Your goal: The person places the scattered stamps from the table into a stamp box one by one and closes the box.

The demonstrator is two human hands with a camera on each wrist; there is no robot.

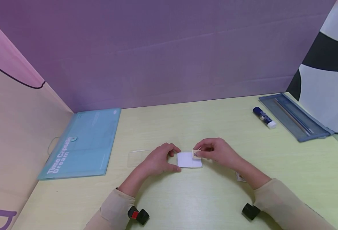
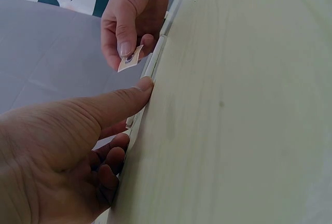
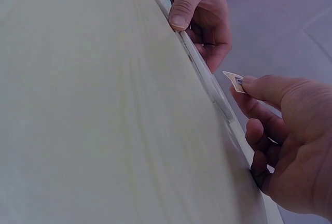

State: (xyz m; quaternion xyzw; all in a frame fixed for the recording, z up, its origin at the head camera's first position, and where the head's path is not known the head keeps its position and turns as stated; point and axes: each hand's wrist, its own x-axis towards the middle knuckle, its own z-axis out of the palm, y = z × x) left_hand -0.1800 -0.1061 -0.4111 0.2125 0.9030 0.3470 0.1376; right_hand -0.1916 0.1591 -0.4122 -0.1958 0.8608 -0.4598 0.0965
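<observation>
A small white rectangular case with rounded corners lies flat on the table in front of the person. The left hand holds its left end, thumb at the near corner and forefinger at the far one. Above the case's right end, the right hand pinches a small square sticker-like paper between thumb and forefinger. In the right wrist view this paper is tilted, cream with a dark printed figure, and held off the surface. A clear plastic lid-like piece lies left of the case, partly behind the left hand.
On the table's left lies a blue document folder. A dark blue glue stick and a grey-blue mesh pouch with pencil-like sticks are at the back right. Another small printed paper sits partly under the right forearm.
</observation>
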